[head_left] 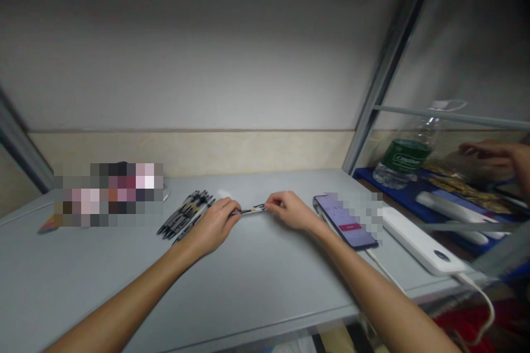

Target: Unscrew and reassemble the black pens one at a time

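A slim pen (252, 210) with dark parts and a pale middle lies level between my hands, just above the grey tabletop (244, 276). Its left end is pinched in the fingers of my left hand (219, 223). At the other end, the closed thumb and fingers of my right hand (287, 209) grip it; my fingertips hide both ends. Close beside my left hand, a bunch of similar grey and black pens (182, 216) lies side by side on the table, partly covered by that hand.
Right of my right hand lies a lit phone (348, 223) with a cable. Beyond it is a white power strip-like block (422, 242). A water bottle (408, 154) stands past the metal frame, near another hand (492, 154). Blurred-out items sit at left. A wall closes the back.
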Motion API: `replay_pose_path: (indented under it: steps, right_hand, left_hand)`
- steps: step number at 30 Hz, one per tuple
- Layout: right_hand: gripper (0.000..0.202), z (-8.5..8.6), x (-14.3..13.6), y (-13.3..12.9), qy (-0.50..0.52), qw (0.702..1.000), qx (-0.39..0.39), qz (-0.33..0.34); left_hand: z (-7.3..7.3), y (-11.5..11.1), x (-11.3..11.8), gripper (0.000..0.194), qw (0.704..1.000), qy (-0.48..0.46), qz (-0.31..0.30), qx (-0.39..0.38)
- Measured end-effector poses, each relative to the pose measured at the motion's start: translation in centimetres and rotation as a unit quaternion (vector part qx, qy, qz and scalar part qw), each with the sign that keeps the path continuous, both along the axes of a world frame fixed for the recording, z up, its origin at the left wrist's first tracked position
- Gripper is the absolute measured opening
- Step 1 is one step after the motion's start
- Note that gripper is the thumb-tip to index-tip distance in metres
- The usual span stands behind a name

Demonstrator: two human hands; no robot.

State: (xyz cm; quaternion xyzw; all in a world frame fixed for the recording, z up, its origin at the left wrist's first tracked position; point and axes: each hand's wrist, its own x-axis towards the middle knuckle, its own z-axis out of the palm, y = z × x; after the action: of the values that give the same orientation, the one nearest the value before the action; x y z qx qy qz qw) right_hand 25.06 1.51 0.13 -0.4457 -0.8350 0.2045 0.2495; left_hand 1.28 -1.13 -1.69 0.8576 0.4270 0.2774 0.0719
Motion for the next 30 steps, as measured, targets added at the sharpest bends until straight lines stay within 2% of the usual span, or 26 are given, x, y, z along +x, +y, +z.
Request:
replay_pose_path:
  steps: [3,5,8,10,15,18,20,25,27,30]
  right_hand:
    - [0.030,0.7,0.2,0.0,0.088,0.994,-0.064,-0.009]
    - [0.035,0.9,0.1,-0.2,0.146,0.979,-0.144,0.016]
    - [0.044,0.8,-0.1,-0.6,0.186,0.935,-0.287,0.094]
    - [0.044,0.5,-0.3,-0.8,0.195,0.905,-0.353,0.139]
    - [0.039,0.4,-0.4,-0.9,0.259,0.843,-0.441,0.164]
    - [0.036,0.5,-0.5,-1.0,0.279,0.826,-0.460,0.168]
    - [0.035,0.4,-0.6,-1.0,0.281,0.832,-0.450,0.164]
    - [0.036,-0.1,-0.9,-1.0,0.260,0.869,-0.393,0.149]
    - [0.034,-0.1,-1.0,-1.1,0.218,0.902,-0.342,0.147]
    - [0.030,0.2,-1.1,-1.2,0.129,0.966,-0.186,0.123]
  left_hand:
    - [0.5,0.2,-0.3,0.024,0.999,0.000,0.014,0.039]
    - [0.9,0.1,-0.4,0.025,0.998,0.008,0.014,0.066]
    - [1.4,-0.3,-0.2,0.026,0.994,0.038,0.010,0.104]
    - [1.6,-0.6,0.0,0.027,0.990,0.070,0.013,0.123]
    - [1.8,-0.8,0.3,0.028,0.972,0.160,0.052,0.166]
    - [1.6,-0.8,0.3,0.030,0.961,0.195,0.070,0.184]
    - [1.5,-0.7,0.2,0.031,0.957,0.208,0.070,0.189]
    - [0.9,-0.7,0.0,0.028,0.965,0.198,0.045,0.169]
    - [0.6,-0.7,0.0,0.027,0.970,0.188,0.038,0.150]
    - [0.0,-0.6,0.0,0.027,0.979,0.169,0.047,0.103]
